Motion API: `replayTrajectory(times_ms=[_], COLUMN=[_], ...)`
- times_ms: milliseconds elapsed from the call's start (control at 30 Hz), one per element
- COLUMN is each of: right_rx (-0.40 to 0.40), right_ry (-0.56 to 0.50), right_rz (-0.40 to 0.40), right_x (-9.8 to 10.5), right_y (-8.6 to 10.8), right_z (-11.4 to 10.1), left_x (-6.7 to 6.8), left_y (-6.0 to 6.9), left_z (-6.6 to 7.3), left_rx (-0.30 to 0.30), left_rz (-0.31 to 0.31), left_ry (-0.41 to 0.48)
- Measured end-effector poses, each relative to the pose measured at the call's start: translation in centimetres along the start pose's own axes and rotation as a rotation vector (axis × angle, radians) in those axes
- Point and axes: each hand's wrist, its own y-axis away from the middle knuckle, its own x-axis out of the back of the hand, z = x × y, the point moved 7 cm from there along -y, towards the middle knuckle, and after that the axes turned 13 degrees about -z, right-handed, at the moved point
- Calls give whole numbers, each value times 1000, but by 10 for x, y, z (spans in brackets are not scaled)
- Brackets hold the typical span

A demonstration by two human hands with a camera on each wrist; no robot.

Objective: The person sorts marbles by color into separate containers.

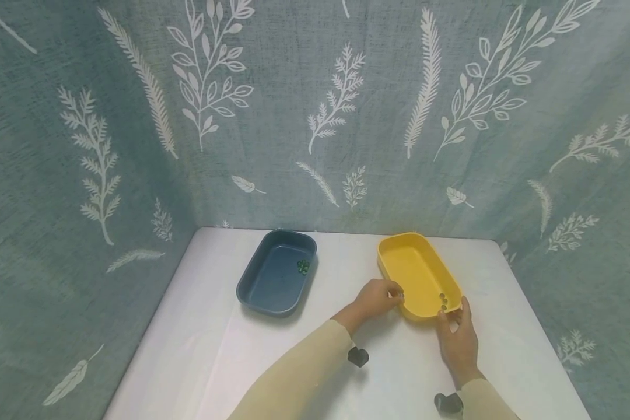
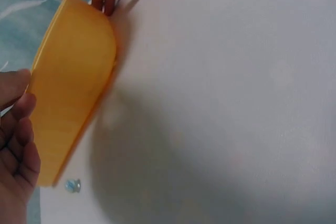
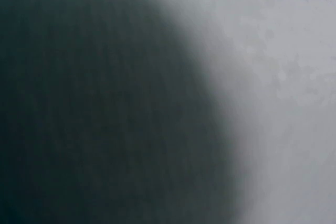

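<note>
A yellow tray [image 1: 417, 271] stands on the right of the white table, with several small glass marbles [image 1: 444, 301] at its front right. My left hand [image 1: 378, 297] is at the tray's left front rim; its thumb and fingertips pinch a small greyish glass marble, mostly hidden by the fingers. My right hand [image 1: 459, 338] grips the front right corner, thumb on the rim and fingers against the outside. In the left wrist view a bluish clear marble [image 2: 72, 185] lies on the table beside the tray wall. The right wrist view shows only a dark blur over the table.
A dark blue tray [image 1: 275, 309] sits to the left, with several green glass marbles [image 1: 303, 267] inside at its right side. Patterned green cloth [image 1: 294, 116] hangs behind the white table [image 1: 210, 350] and along both its sides.
</note>
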Motion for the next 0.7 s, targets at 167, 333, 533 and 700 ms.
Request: replayTrajectory(times_ms=[167, 333, 533, 700], right_rx=[11, 19, 18, 4], right_ry=[18, 10, 9, 3], right_rz=[6, 8, 9, 1], right_x=[-2, -2, -1, -1], right_y=[0, 0, -1, -1], right_z=[0, 1, 2, 2], left_x=[-1, -3, -9, -9], left_y=[1, -3, -9, -8], left_z=[0, -1, -3, -2], left_rx=[7, 8, 22, 28], left_rz=[1, -14, -71, -82], left_ry=[7, -12, -40, -54])
